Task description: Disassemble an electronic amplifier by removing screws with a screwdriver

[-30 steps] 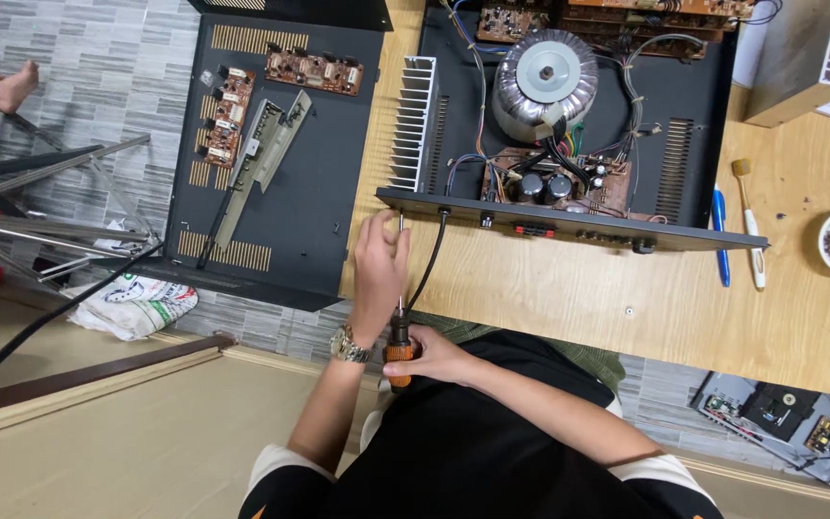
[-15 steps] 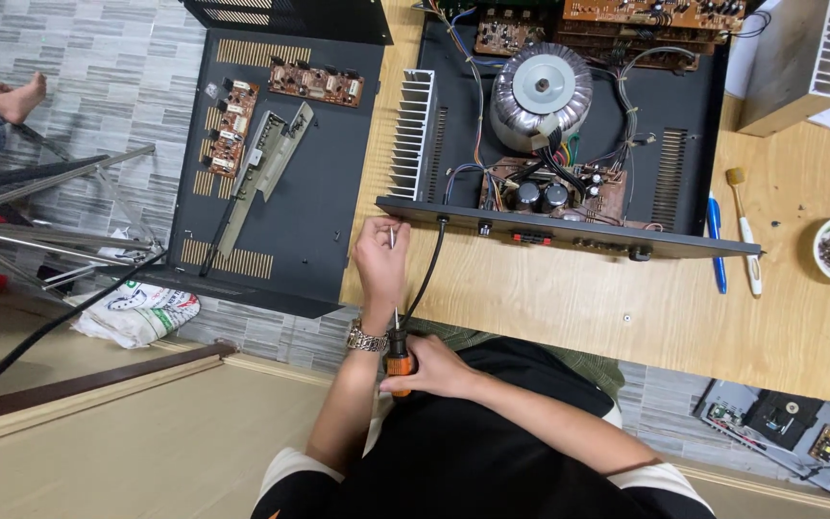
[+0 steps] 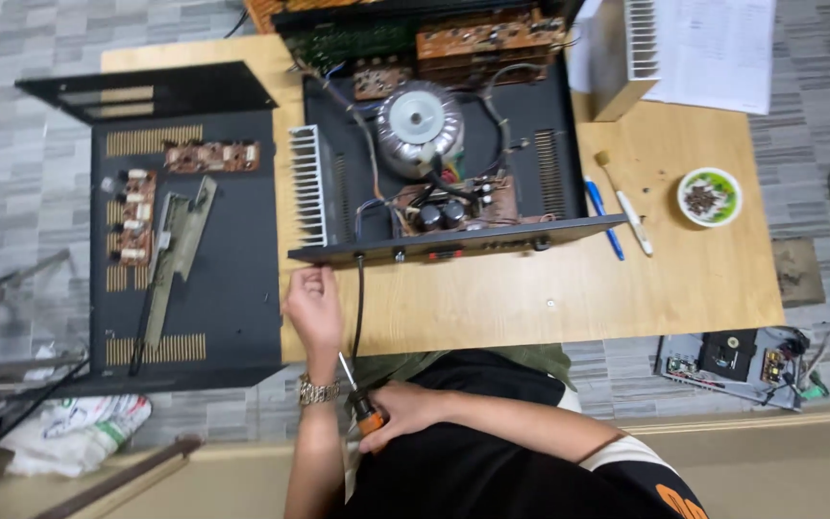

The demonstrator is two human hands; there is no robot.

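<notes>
An opened black amplifier chassis (image 3: 453, 245) stands on a wooden table (image 3: 569, 288), its round transformer (image 3: 419, 117) and circuit boards exposed. My left hand (image 3: 313, 308), with a metal watch on the wrist, rests on the table just below the chassis's left front corner, fingers curled; whether it pinches anything small I cannot tell. My right hand (image 3: 405, 408) is close to my body, closed around an orange-handled screwdriver (image 3: 362, 404) whose shaft points up toward my left wrist. A black cable (image 3: 358, 308) hangs from the front panel between the hands.
The black vented cover (image 3: 184, 240) lies left of the table with small boards and a metal bracket on it. On the table's right are a blue pen (image 3: 602, 216), a small brush (image 3: 626, 207), a bowl of screws (image 3: 709, 197) and a heat sink (image 3: 626, 53). A circuit unit (image 3: 732, 360) lies on the floor.
The view has swung, so the table now sits squarer. My left hand stays near the chassis's front left corner; my right hand still holds the screwdriver near my body.
</notes>
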